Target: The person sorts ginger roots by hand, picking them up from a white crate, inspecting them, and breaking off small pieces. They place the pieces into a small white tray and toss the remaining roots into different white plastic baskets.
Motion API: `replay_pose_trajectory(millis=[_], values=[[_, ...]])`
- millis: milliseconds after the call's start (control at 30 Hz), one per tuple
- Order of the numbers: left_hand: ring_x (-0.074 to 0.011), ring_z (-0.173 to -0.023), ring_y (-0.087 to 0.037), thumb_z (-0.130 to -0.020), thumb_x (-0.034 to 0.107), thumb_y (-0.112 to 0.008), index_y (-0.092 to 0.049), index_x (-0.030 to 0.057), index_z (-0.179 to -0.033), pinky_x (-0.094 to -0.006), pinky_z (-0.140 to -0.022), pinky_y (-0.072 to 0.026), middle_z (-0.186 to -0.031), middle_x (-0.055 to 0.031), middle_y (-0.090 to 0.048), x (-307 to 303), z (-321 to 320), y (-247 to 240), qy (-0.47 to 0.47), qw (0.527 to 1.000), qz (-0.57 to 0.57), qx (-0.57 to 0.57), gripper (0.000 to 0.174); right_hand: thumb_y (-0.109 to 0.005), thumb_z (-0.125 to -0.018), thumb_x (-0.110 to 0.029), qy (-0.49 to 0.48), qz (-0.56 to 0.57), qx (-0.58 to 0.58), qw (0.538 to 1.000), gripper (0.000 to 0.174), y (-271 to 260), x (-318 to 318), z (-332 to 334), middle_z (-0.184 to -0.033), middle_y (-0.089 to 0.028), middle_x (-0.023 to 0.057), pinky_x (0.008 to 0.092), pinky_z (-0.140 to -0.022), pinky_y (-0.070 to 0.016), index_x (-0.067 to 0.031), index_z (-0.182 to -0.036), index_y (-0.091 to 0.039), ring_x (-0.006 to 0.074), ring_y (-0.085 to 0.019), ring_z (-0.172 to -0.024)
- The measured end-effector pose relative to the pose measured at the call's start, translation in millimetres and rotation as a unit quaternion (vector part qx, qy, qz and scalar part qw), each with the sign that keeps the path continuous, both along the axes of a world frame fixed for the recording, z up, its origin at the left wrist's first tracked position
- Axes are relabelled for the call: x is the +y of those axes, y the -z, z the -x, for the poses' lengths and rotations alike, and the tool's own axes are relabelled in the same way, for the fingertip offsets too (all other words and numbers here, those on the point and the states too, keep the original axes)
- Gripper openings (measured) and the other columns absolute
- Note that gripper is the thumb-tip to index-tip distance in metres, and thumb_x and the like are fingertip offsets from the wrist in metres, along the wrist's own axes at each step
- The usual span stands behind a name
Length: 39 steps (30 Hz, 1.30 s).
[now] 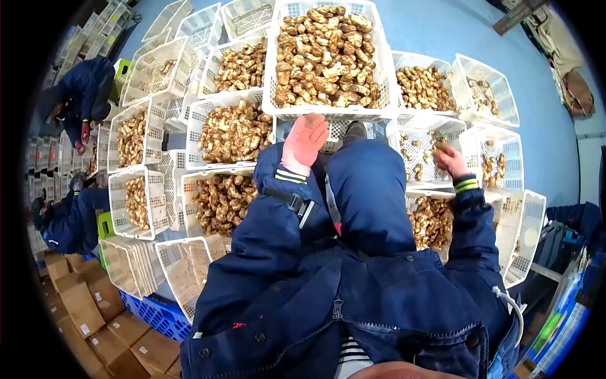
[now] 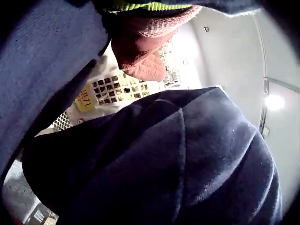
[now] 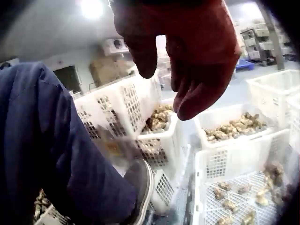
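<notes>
The right hand [image 1: 449, 159], fingers loosely parted, is hovering near the crate's [image 1: 429, 185] right edge; mushrooms [image 1: 418, 170] are seeming light, bruisable, best pinched mid-body. The left hand [image 1: 304, 144] is opening wide.

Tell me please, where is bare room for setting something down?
Bare floor lies right of the big crate, beyond the outer crates. The sparse crate by the right hand shows gaps between mushrooms. Crowded: the heaped big crate and the left crates.

I'm in a produce sorting room: white crates [image 1: 276, 108] of knobbly mushrooms [image 1: 327, 60] around me, cardboard boxes [image 1: 82, 308] stacked near left
</notes>
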<state>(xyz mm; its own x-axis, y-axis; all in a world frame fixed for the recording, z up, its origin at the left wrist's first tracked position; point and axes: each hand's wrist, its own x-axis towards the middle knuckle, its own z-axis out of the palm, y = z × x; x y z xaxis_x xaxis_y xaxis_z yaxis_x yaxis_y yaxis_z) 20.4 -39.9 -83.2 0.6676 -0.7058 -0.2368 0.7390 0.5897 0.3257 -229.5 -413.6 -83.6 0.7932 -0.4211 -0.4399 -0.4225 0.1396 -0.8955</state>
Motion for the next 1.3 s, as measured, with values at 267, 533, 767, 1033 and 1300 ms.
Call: replay_pose_trajectory(millis=[267,533,767,1033,1300], values=[[-0.0267,-0.108,-0.048,-0.089,0.034,-0.044,-0.051,0.0042,-0.113,-0.0405,-0.094,-0.0357,-0.114,-0.0126,-0.054,-2.3,3.7,-0.4,-0.019,0.999,0.008,0.044,0.039,-0.052,-0.083,-0.024,-0.328,0.346,-0.037,0.878,0.036,-152.4,156.2,-257.2,-0.094,-0.063,0.0090,0.0256,-0.077,-0.0436,-0.0050,-0.113,-0.053,0.0163,-0.058,-0.084],[-0.0222,-0.096,-0.056,-0.087,0.034,-0.049,-0.052,0.0046,-0.112,-0.0350,-0.083,-0.0439,-0.108,-0.0095,-0.058,-12.0,9.7,1.1,-0.062,0.993,0.079,0.064,0.038,-0.051,-0.075,-0.038,-0.530,0.600,0.092,0.592,0.049,-62.7,208.3,-354.8,-0.111,-0.055,0.0152,0.0394,-0.091,-0.0384,-0.0180,-0.120,-0.048,0.0301,-0.050,-0.106],[-0.0188,-0.085,-0.057,-0.084,0.039,-0.053,-0.053,0.0075,-0.108,-0.0333,-0.077,-0.0455,-0.100,-0.0063,-0.059,-10.5,7.2,-8.1,-0.084,0.994,0.058,0.049,0.039,-0.058,-0.071,-0.025,-0.497,0.637,0.084,0.583,0.026,-49.9,200.4,-361.8,-0.097,-0.061,0.0115,0.0356,-0.083,-0.0440,-0.0166,-0.096,-0.063,0.0264,-0.056,-0.096],[-0.0197,-0.095,-0.053,-0.081,0.047,-0.056,-0.047,0.0153,-0.112,-0.0369,-0.080,-0.0437,-0.111,-0.0078,-0.054,-15.9,9.2,-3.1,-0.097,0.995,-0.018,0.032,0.044,-0.057,-0.077,0.001,-0.460,0.195,-0.089,0.862,0.024,-99.1,179.6,-310.7,-0.090,-0.062,0.0015,0.0227,-0.074,-0.0444,0.0013,-0.102,-0.057,0.0097,-0.056,-0.081],[-0.0105,-0.065,-0.055,-0.087,0.029,-0.053,-0.057,0.0127,-0.095,-0.0245,-0.057,-0.0433,-0.077,-0.0012,-0.059,-15.6,13.2,-9.0,-0.104,0.994,0.025,0.029,0.018,-0.056,-0.079,-0.019,-0.440,0.345,-0.180,0.809,0.026,-124.9,216.2,-273.4,-0.085,-0.063,0.0126,0.0313,-0.070,-0.0457,-0.0031,-0.098,-0.060,0.0211,-0.060,-0.078]])
